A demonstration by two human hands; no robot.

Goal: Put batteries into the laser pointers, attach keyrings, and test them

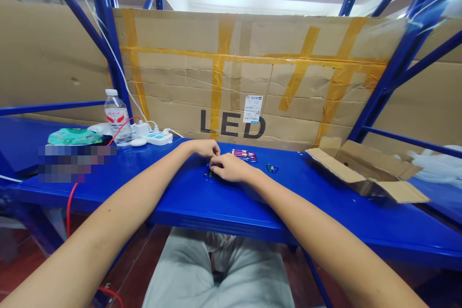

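On the blue table (pixel 224 202), my left hand (pixel 206 148) and my right hand (pixel 228 167) meet near the middle, fingers curled close together. Small dark blue and green pieces (pixel 211 173) show beneath and just left of my right fingers; their shape is hard to make out. Whether the fingers grip them is hidden. Behind my right hand lies a row of shiny red-pink items (pixel 244 154), with blue ones along its front edge. A dark green and blue carabiner-like piece (pixel 272 168) rests apart, to the right of my right hand.
An open cardboard box (pixel 361 166) stands at the right. At the left are a water bottle (pixel 118 118), a green packet (pixel 75 136), a white power strip (pixel 159 138) and a red cable (pixel 69 207). A large cardboard sheet (pixel 173 82) rises behind the table between blue posts.
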